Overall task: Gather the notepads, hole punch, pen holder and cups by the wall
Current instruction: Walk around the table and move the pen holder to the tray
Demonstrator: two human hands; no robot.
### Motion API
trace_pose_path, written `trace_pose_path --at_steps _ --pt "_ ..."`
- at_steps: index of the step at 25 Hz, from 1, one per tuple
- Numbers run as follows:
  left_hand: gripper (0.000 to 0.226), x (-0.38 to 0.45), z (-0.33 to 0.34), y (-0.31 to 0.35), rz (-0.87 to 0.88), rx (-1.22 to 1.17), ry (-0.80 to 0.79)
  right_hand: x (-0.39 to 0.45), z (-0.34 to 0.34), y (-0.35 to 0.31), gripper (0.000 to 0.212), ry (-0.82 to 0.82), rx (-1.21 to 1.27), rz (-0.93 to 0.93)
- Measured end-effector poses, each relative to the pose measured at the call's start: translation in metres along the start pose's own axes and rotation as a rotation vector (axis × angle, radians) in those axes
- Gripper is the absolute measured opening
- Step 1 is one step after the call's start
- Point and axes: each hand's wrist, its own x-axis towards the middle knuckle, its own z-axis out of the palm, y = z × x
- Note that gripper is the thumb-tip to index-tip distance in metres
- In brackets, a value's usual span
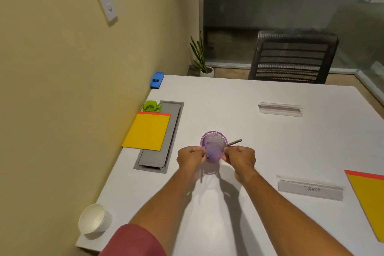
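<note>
A purple mesh pen holder stands mid-table between my hands. My left hand pinches a thin dark pen at the holder's left side. My right hand pinches a grey pen that leans over the holder's right rim. By the wall lie a yellow notepad with a red top strip and, just behind it, a green hole punch. A white paper cup sits at the near left corner by the wall. A second yellow notepad lies at the right edge.
A grey cable hatch is set into the white table partly under the first notepad. A blue gadget rests at the far corner by the wall. Two clear name holders stand on the right. A black mesh chair and a potted plant are beyond.
</note>
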Motion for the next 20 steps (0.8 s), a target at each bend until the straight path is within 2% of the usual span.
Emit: trace_pose_path --at_steps 10,14,20 --pt "0.020 0.003 -0.129 -0.011 -0.011 -0.164 0.350 -0.059 0.118 0.012 0.018 -0.315 -0.201 -0.065" --pt "0.014 0.013 -0.162 -0.018 -0.086 -0.267 0.424 -0.072 0.154 0.019 0.011 -0.418 -0.289 -0.122" --pt "0.007 0.038 -0.205 -0.026 -0.146 -0.437 0.505 -0.087 0.212 0.022 0.018 -0.515 -0.370 -0.126"
